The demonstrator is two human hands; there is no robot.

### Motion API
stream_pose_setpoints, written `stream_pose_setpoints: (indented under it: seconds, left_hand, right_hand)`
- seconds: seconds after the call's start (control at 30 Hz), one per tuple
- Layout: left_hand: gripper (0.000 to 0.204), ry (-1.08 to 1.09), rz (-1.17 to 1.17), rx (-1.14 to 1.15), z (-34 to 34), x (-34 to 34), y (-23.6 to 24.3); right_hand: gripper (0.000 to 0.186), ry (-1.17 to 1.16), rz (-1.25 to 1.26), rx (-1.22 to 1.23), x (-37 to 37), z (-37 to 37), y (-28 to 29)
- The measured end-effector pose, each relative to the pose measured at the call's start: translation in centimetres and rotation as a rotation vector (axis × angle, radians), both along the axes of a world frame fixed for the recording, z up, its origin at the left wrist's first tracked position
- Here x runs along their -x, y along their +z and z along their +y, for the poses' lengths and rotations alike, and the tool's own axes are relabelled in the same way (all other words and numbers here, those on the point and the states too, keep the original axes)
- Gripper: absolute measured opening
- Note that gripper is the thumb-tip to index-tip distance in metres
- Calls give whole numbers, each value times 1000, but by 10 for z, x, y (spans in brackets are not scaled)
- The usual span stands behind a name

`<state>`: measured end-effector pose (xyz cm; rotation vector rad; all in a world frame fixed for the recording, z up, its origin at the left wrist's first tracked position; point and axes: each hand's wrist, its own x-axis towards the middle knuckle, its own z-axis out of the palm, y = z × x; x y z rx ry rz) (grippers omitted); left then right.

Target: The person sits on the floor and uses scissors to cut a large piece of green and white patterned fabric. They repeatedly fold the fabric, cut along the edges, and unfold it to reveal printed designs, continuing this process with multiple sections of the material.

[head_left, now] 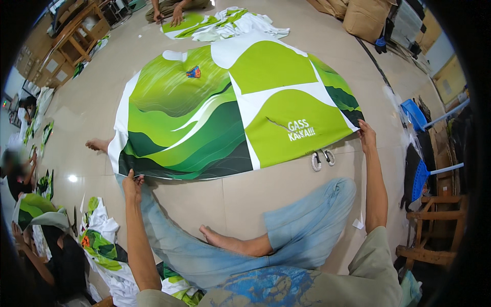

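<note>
A wide sheet of printed fabric [204,123], green with white borders and jersey panel shapes on it, is spread over the floor in front of my crossed legs. My left hand [133,185] pinches its near left corner. At the near right corner, my right hand [365,135] grips the dark edge between thumb and fingers. Two white-wrapped handle loops of scissors [317,162] poke out from under the near edge; their blades are hidden beneath the cloth. My bare foot shows past the sheet's left side.
Green and white cloth pieces [105,225] lie heaped at my left, beside a co-worker holding a panel [36,212]. Across the floor, another person's hands [176,18] rest by a fabric pile [240,25]. Blue dustpans [420,179] and a wooden stool [434,217] stand right.
</note>
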<state>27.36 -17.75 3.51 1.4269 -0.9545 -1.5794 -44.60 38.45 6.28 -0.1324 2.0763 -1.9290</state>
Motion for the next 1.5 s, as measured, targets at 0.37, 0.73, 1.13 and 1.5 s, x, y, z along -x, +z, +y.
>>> stream_pose_setpoints:
  seconds: [0.37, 0.73, 1.13, 1.5]
  left_hand:
    - [16, 42, 473, 54, 123, -52, 98]
    - [29, 2, 716, 240, 59, -8, 88]
    - [41, 107, 132, 77, -16, 53, -29]
    - [59, -489, -912, 925, -9, 128, -27]
  right_hand:
    - [38, 45, -51, 395, -14, 60, 45]
    - [32, 72, -153, 447, 29, -41, 58]
    - [49, 114, -146, 58, 48, -118, -27]
    - [45, 215, 1054, -648, -30, -208, -40]
